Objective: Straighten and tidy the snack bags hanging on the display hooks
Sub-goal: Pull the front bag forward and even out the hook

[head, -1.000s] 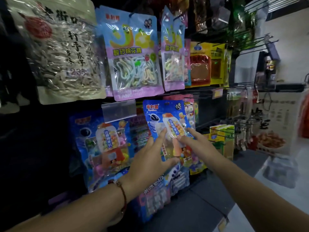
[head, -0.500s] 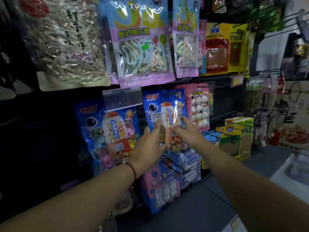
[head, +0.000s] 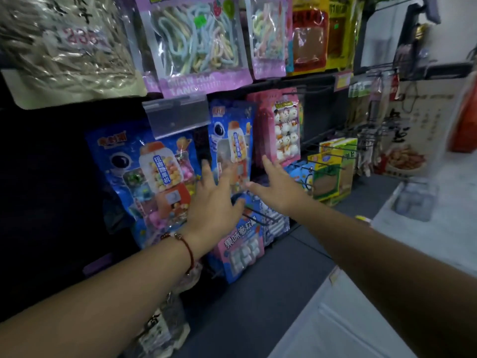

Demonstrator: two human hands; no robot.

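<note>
The left hand (head: 214, 202) and right hand (head: 280, 188) are both spread, fingers straight, holding nothing. Between their fingertips hangs the narrow blue candy bag (head: 232, 140); its vertical label is too blurred to read. Left of the left hand hangs a wider blue bag (head: 152, 174) marked 扭蛋糖果机. Below both hands a pink bag (head: 240, 251) reads 果味卷. Above, a purple bag (head: 198, 47) shows "TANG", and the pale seed bag (head: 64, 47) shows "235". Half a second earlier both hands touched the narrow bag; now they sit lower, off its face.
</note>
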